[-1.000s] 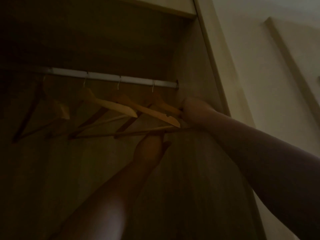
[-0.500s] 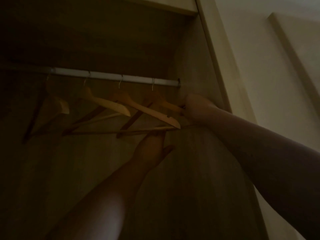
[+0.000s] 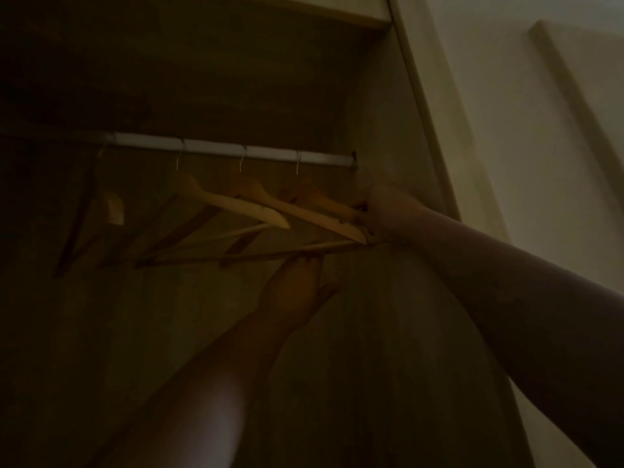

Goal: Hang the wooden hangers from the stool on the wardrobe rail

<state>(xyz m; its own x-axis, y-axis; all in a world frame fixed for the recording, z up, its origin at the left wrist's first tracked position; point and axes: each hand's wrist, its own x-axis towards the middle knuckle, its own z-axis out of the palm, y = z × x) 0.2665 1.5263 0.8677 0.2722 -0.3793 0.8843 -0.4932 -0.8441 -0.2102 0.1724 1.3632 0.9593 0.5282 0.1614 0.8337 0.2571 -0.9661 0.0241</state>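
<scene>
I look up into a dim wardrobe. A pale metal rail runs across it, with several wooden hangers hooked on. The rightmost hanger hangs near the rail's right end, a middle hanger to its left, and a lighter hanger further left. My right hand is closed around the near ends of the rightmost hangers. Below them, my left hand reaches up, its fingers touching the bottom bar, thumb spread. The stool is out of sight.
The wardrobe's right side panel stands right beside my right hand. A shelf closes the space above the rail. A darker hanger hangs far left. A pale wall lies to the right.
The view has shifted slightly. My right hand stays on the hanger ends; my left hand has opened a little under the bottom bar, thumb spreading out.
</scene>
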